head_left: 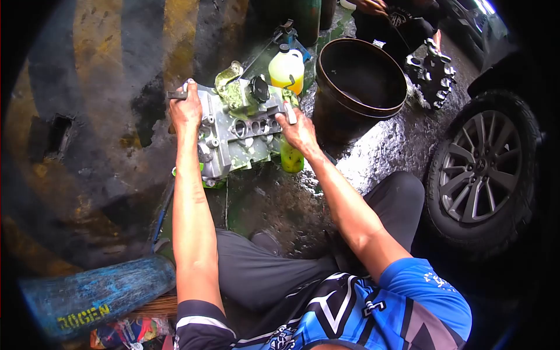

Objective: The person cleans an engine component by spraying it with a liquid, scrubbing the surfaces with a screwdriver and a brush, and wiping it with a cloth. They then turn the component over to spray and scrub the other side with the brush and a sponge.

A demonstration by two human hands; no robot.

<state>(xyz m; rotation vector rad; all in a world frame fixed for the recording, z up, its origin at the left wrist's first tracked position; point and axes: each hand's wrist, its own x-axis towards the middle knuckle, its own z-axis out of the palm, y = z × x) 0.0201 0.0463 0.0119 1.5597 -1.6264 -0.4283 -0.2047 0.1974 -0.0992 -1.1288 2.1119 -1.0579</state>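
A silvery metal engine part [224, 146] with round openings and a black cap is held between my two hands. My left hand [186, 108] is closed on its left edge, near a small dark bracket. At the right edge my right hand [298, 129] grips the part, with a white spot over its fingers. A crumpled yellow-green cloth [229, 84] lies on the top edge. Just behind the part stands a jug of yellow liquid [287, 70]. A green-yellow bottle [291, 156] is below my right hand, partly hidden.
A large dark bucket [361, 79] stands at right, beside a wheel [481, 166] with a grey rim. Another person [396, 23] crouches at the top near a metal part [433, 76]. A blue cylinder [99, 294] lies lower left on the wet, stained floor [99, 192].
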